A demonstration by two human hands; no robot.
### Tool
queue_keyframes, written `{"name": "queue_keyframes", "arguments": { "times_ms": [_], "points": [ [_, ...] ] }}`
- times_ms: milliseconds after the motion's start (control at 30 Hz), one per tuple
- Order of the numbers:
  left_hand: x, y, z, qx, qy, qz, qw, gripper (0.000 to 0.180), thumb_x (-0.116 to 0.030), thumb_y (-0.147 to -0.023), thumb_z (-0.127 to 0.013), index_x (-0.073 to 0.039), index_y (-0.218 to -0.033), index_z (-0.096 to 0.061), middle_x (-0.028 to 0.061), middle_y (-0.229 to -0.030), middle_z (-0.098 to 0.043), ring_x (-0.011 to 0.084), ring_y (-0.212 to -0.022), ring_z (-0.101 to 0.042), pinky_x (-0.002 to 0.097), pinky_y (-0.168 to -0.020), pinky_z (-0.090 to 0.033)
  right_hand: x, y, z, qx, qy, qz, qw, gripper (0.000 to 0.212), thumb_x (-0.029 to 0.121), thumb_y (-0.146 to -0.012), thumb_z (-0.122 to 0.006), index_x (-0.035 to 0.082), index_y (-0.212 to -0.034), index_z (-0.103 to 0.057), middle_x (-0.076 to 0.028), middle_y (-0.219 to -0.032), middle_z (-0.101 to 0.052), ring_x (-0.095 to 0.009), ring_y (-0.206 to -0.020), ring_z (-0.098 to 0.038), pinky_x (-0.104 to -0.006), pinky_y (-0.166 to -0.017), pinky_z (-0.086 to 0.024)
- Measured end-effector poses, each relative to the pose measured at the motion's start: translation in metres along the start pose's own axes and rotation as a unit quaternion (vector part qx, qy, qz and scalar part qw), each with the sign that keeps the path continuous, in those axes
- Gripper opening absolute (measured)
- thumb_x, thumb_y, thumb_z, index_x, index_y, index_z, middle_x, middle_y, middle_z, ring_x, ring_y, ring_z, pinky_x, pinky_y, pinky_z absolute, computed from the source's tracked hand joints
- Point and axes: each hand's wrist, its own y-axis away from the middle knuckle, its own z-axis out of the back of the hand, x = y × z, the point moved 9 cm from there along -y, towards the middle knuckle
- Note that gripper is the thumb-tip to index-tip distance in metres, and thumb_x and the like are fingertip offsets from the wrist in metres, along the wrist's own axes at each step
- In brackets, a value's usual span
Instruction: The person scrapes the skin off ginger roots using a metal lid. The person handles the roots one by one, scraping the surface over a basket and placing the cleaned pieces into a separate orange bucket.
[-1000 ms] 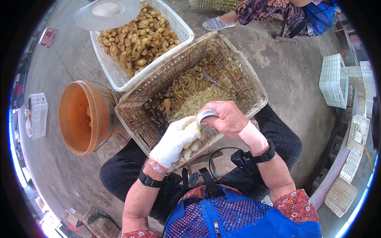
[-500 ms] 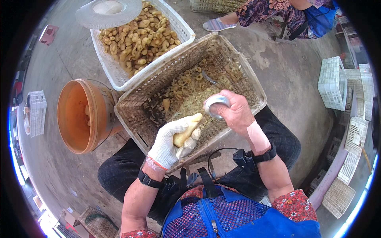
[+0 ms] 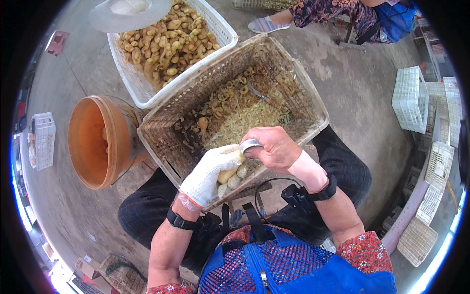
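In my white-gloved left hand (image 3: 203, 174), a pale yellow, knobby root piece (image 3: 225, 176) that looks like ginger is gripped, its lower part showing between palm and fingertips. My bare right hand (image 3: 278, 151) is closed around a ring-shaped metal peeler (image 3: 248, 144). That ring touches or nearly touches the root's upper end beside the left thumb; the exact contact is hidden. Both hands are over the near edge of a dirty plastic crate (image 3: 320, 116). Pale shavings (image 3: 257, 120) and curled peelings lie inside it, with a small hooked knife (image 3: 255, 91) among them.
A white crate (image 3: 125, 81) full of yellow-brown root pieces adjoins the dirty crate at far left, a wide-brimmed hat (image 3: 110, 22) over its corner. An orange bucket (image 3: 81, 152) stands left. Stacked white crates (image 3: 410, 100) line the right. Another person's foot (image 3: 268, 24) is at the back.
My right hand has brought the ring peeler left and down to the root's upper end. My left hand has turned slightly, covering more of the root. The whole view shifted a little.
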Motion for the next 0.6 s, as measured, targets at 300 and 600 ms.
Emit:
{"name": "queue_keyframes", "arguments": {
  "times_ms": [300,600],
  "points": [
    [0.011,0.004,-0.002,0.043,0.322,0.077,0.943,0.049,-0.024,-0.087,-0.049,-0.002,-0.131,-0.046,0.0127,-0.080,-0.057,0.0133,-0.048,-0.049,0.0211,-0.031,-0.039,-0.020,0.007,0.032,-0.215,-0.119,-0.097,0.964,0.009,0.010,-0.090,-0.062,0.002,-0.094,-0.061,-0.009,-0.085,-0.070,-0.016,-0.075,-0.068,-0.0291,-0.067,-0.053],
    [0.006,0.003,0.001,0.044,0.319,0.053,0.945,0.052,-0.025,-0.086,-0.050,-0.002,-0.132,-0.044,0.0150,-0.081,-0.058,0.0148,-0.047,-0.050,0.0220,-0.033,-0.039,-0.008,-0.001,0.013,-0.037,-0.141,-0.098,0.985,0.022,0.006,-0.085,-0.068,0.004,-0.107,-0.064,-0.004,-0.094,-0.068,-0.010,-0.087,-0.062,-0.0252,-0.079,-0.050]
  ]
}}
